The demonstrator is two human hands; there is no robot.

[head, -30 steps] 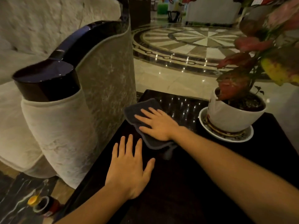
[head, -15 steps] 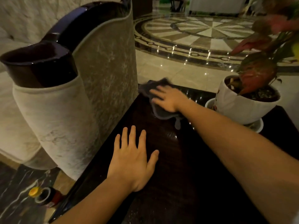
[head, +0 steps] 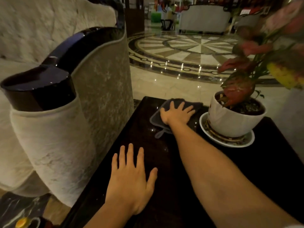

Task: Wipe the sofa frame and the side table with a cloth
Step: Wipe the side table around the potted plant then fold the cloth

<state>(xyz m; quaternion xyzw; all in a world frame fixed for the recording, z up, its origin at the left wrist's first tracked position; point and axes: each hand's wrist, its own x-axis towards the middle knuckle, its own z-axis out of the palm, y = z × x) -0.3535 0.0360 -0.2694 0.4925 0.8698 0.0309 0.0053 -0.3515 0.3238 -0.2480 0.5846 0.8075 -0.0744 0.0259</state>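
Note:
A dark glossy side table (head: 164, 203) fills the lower middle of the view. My right hand (head: 176, 113) lies flat, fingers spread, on a grey cloth (head: 155, 118) near the table's far edge, pressing it down. My left hand (head: 131, 176) rests palm down on the near part of the tabletop, fingers apart, holding nothing. To the left stands the sofa arm, pale upholstery capped by a dark polished wooden frame (head: 37, 89).
A white pot with a red-leaved plant (head: 233, 119) sits on a saucer (head: 228, 143) on the table's right side, close to the cloth. A bottle with a yellow cap (head: 22, 222) stands on the floor at lower left. Patterned marble floor (head: 184, 51) lies beyond.
My right hand has slid the cloth away from me and to the right along the table's far edge, toward the pot. My left hand has stayed put.

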